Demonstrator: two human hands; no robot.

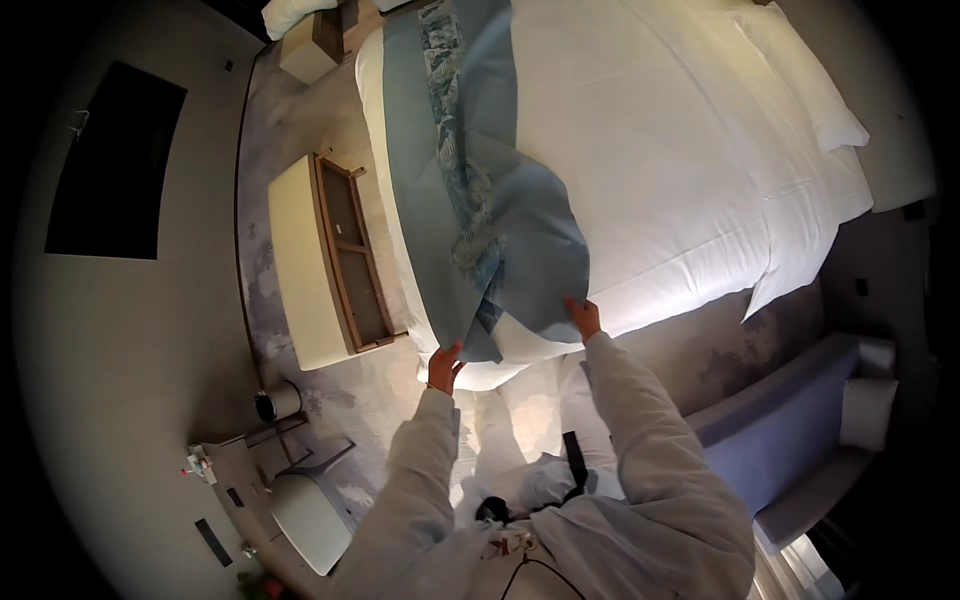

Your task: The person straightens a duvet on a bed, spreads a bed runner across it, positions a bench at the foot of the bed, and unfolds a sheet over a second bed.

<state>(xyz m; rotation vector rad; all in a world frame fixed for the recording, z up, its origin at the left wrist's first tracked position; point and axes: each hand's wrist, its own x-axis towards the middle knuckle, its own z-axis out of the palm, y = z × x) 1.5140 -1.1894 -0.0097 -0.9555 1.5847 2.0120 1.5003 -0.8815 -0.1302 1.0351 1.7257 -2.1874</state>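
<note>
Carpeted room, dim at the edges; bed filling the upper middle, made up in white.

Left grip: fingers closed on the near edge of the runner, low at the bed's corner. Right grip: thumb and fingers grasping the runner's edge on the pillow side, near the side of the bed. Hands apart, cloth spanning between them.

Runner lies across the foot end of the bed, blue-grey with a patterned band along it. Far stretch fairly flat; near stretch rumpled and bulging toward the pillows, the band bending with it. White sheet shows in the gap between the two hands.

Both sleeves pale, reaching up from the bottom of the view.

Pillow at the head of the bed. Beyond the foot, a bench on the carpet, cream on the wall side, wooden frame toward the bed. Dark screen on the wall.

Lower left: bin, chair, surface bearing small items, too small to identify. Lower right: sofa with a pale cushion.
</note>
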